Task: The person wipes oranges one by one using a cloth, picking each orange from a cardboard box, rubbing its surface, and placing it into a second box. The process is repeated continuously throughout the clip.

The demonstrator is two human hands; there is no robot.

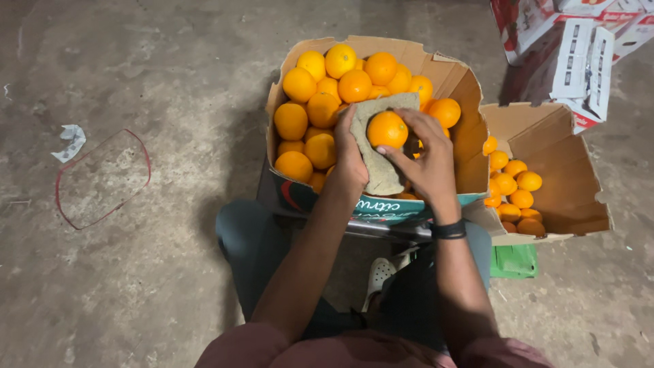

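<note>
A cardboard box [458, 80] heaped with several oranges stands in front of my knees. My left hand [349, 158] holds a grey-green cloth [379, 169] spread over the fruit. One orange [387, 129] rests on that cloth. My right hand [429, 155] curls its fingers around this orange from the right side. A black band circles my right wrist.
A second open cardboard box [553, 146] at the right holds several oranges in its lower left corner. Red and white cartons [573, 48] lie at the top right. A green object [514, 262] sits under the second box. A red-rimmed clear bag [102, 178] and crumpled paper [70, 140] lie on the concrete floor at the left.
</note>
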